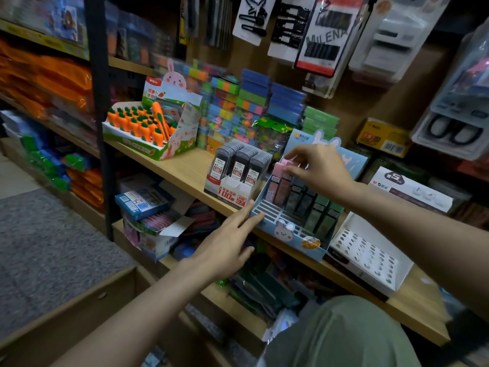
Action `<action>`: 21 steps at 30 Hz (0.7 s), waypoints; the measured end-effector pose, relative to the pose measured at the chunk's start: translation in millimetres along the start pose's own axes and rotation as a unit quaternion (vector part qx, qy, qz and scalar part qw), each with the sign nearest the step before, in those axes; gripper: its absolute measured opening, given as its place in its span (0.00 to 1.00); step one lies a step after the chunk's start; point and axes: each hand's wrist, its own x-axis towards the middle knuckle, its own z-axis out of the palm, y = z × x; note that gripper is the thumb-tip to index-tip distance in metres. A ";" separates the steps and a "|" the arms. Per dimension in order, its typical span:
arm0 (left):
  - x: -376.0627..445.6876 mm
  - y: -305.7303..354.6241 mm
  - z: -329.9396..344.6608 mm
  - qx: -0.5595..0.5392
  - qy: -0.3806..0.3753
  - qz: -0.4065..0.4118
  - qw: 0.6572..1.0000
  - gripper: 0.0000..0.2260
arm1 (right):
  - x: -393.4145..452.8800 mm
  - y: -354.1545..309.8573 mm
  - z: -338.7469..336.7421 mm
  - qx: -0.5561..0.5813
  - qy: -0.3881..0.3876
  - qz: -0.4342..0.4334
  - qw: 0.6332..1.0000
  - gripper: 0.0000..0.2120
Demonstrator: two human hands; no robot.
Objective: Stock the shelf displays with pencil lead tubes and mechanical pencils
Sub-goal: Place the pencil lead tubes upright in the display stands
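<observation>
While the left hand (227, 239) lies flat, fingers straight, against the front corner of the blue display box (288, 234) on the wooden shelf (185, 168), the right hand (321, 170) pinches a pink lead tube (277, 168) at the box's back row. To seat it well, I'd keep the box braced and lower the tube straight into its slot. Pink and green tubes stand upright behind empty front slots. Beyond, grey lead packs (239, 165) fill their own carton.

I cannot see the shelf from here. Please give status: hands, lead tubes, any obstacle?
Left hand open, fingers against the blue bunny display. Right hand pinching a pink lead tube at the back row. Front slots empty, nothing in the way.
</observation>
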 end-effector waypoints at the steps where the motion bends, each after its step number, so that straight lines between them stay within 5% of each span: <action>1: 0.1 0.2 0.2 -0.002 -0.001 -0.002 1.000 0.32 | 1.1 0.5 -0.2 -0.001 0.000 0.007 1.000 0.12; 21: 1.2 -0.3 -1.6 -0.016 -0.009 0.013 1.000 0.35 | -2.8 5.5 17.9 -0.078 0.013 0.065 0.995 0.17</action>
